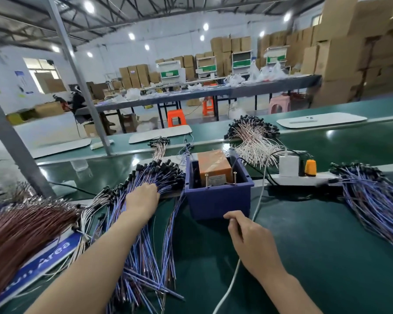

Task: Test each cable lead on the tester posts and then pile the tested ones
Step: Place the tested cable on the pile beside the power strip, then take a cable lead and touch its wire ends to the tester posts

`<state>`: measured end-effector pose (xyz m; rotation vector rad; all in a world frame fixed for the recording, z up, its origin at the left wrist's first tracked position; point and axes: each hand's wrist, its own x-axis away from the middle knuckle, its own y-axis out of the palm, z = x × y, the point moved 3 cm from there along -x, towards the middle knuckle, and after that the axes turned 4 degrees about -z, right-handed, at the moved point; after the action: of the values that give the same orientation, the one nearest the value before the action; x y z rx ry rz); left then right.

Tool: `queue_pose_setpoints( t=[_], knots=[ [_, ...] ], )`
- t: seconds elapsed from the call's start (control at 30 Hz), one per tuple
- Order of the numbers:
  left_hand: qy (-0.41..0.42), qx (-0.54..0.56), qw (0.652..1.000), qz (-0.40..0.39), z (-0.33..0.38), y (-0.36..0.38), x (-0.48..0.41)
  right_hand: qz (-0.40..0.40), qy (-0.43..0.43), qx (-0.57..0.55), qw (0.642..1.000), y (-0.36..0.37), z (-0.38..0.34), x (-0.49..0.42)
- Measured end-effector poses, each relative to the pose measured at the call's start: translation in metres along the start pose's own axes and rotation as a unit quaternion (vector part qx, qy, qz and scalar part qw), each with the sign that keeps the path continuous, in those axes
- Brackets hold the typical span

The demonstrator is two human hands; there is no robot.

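Two brass tester posts (206, 180) stand upright at the near edge of the orange tester (213, 164), which sits inside a blue bin (218, 200) on the green bench (327, 245). Just to the left of the bin lies the heap of blue leads (145, 257). Their long axis runs from the black connector heads at the far end back towards the person, fanning a little as they come. The left hand (143, 197) is reached out, forearm stretched over that heap, with the fingertips sunk among the wires just short of the black heads, so I cannot tell whether they are spread or have pinched a lead. From that hand the posts lie to the right and slightly beyond, with the bin's wall between. The right hand (250, 241) is the nearer to the posts. It hangs close in front of the bin, back of the hand up, fingers curled and thumb tip against the forefinger as if nipping something thin (what, if anything, is too fine to make out). A white cable (259, 200) passes under it towards the power strip (304, 177). A second heap of blue leads (372, 193) lies well apart on the right. I judge the step to be picking the next lead from the left heap.
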<state>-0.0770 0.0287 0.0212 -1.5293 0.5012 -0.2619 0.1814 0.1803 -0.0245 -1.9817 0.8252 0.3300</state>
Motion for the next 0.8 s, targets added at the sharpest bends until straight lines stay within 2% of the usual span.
queue_pose_setpoints(
  t=[0.07,0.17,0.27,0.33,0.4,0.43,0.5,0.53,0.6,0.63,0.67,0.7,0.73,0.77,0.8],
  knots=[
    [-0.014,-0.009,1.0,0.005,0.001,0.004,-0.004,-0.002,0.01,0.0,1.0,0.0,0.002,0.0],
    [-0.037,0.078,0.996,0.035,0.001,-0.008,0.001,-0.001,0.024,-0.006,1.0,0.002,0.005,0.0],
    [-0.038,0.195,0.972,0.127,-0.003,-0.05,0.011,0.003,0.029,-0.035,0.999,0.002,0.008,0.0],
    [-0.007,0.273,0.94,0.206,-0.005,-0.094,0.022,0.007,0.045,-0.079,0.996,0.002,0.01,0.001],
    [0.027,0.375,0.882,0.283,-0.006,-0.141,0.04,0.022,0.063,-0.167,0.984,-0.003,0.01,0.002],
    [0.038,0.437,0.841,0.316,-0.006,-0.162,0.051,0.046,0.063,-0.212,0.974,-0.009,0.006,0.002],
    [0.048,0.582,0.727,0.362,-0.002,-0.191,0.077,0.093,0.033,-0.269,0.958,-0.023,-0.014,0.001],
    [0.051,0.652,0.661,0.368,0.002,-0.198,0.089,0.088,0.014,-0.293,0.952,-0.028,-0.028,-0.002],
    [0.057,0.77,0.536,0.341,0.014,-0.198,0.108,0.003,-0.01,-0.371,0.928,-0.031,-0.059,-0.014],
    [0.058,0.814,0.486,0.314,0.022,-0.193,0.116,-0.052,-0.014,-0.421,0.906,-0.032,-0.073,-0.021],
    [0.057,0.845,0.45,0.283,0.032,-0.185,0.122,-0.09,-0.011,-0.468,0.879,-0.033,-0.085,-0.028],
    [0.053,0.864,0.433,0.252,0.041,-0.174,0.128,-0.111,0.004,-0.517,0.849,-0.034,-0.094,-0.034],
    [0.046,0.874,0.43,0.224,0.051,-0.161,0.133,-0.117,0.029,-0.564,0.817,-0.035,-0.098,-0.039],
    [0.038,0.878,0.434,0.198,0.06,-0.147,0.137,-0.112,0.055,-0.596,0.793,-0.035,-0.098,-0.043],
    [0.028,0.88,0.441,0.174,0.068,-0.132,0.14,-0.098,0.074,-0.608,0.784,-0.035,-0.095,-0.044]
  ],
)
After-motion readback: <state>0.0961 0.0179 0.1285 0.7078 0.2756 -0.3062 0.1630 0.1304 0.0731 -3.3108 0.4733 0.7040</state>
